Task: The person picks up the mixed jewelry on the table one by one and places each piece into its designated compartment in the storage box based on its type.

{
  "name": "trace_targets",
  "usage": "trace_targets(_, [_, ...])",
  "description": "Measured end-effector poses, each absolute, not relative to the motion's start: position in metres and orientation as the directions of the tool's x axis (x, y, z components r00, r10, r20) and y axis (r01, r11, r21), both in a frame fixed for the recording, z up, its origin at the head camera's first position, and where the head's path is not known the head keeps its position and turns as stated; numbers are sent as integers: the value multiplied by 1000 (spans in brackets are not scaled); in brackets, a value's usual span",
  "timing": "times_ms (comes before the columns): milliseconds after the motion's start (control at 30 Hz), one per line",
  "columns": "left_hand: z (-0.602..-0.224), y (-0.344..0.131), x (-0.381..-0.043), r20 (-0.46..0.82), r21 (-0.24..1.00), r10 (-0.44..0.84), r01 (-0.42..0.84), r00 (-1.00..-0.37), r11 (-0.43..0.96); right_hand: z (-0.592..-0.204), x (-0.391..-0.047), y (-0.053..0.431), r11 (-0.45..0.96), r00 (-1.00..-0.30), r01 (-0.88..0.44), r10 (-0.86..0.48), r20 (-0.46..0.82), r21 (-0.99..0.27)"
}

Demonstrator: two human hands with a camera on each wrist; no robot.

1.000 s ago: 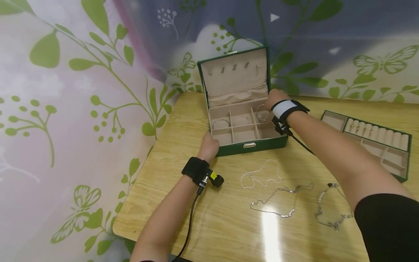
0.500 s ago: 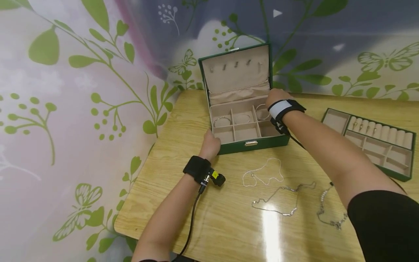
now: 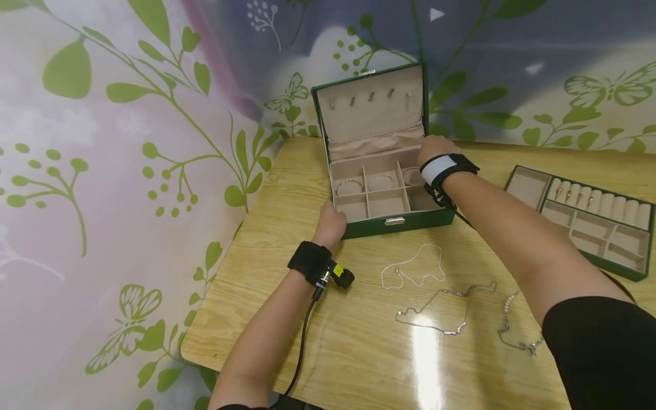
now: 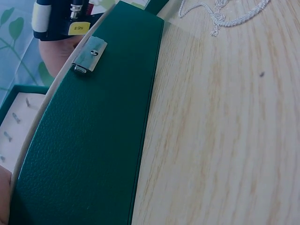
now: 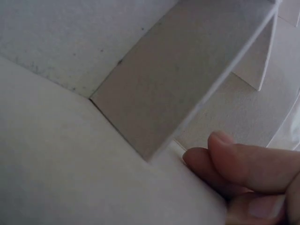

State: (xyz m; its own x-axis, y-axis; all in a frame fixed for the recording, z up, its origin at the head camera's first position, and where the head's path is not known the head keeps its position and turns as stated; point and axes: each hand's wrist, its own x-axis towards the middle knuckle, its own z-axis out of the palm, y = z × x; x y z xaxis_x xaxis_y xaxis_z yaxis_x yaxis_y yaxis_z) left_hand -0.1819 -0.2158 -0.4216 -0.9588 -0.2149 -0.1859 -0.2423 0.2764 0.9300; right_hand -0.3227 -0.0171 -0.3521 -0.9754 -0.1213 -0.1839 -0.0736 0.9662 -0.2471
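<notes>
A green jewelry box [image 3: 369, 228] stands with its lid raised, its beige inside split into several compartments. My left hand [image 3: 330, 224] grips the box at its front left corner; only a sliver of it shows in the left wrist view. My right hand [image 3: 435, 148] reaches into the back right compartment, where a silver bangle [image 3: 404, 172] lies partly behind it. In the right wrist view its curled fingers [image 5: 234, 164] sit close to the side wall; I cannot tell whether they still hold the bangle. Similar bangles lie in the back left and back middle compartments.
A lift-out tray [image 3: 615, 265] with several rings on its rolls lies to the right. In front of the box are a white cord-like necklace [image 3: 407, 262], a silver chain necklace [image 3: 424, 327] and a beaded necklace [image 3: 507, 310] partly under the right arm. A patterned wall stands behind.
The bangle at the right hand stood upright a second ago, then tipped, and now sits lower and flatter in the back right compartment. The left hand stays at the box corner.
</notes>
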Motion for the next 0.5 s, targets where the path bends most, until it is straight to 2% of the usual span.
trace_targets(233, [-422,-212,-179,-199,922,-213,-256,-957,291,-352,-321,-10,965,-972,-80,-132,-197,-250])
trace_targets(500, [-415,-216,-179,-209,909,-222,-273,-952,315,-330,-323,-6,936,-946,-170,-242,-215,-307])
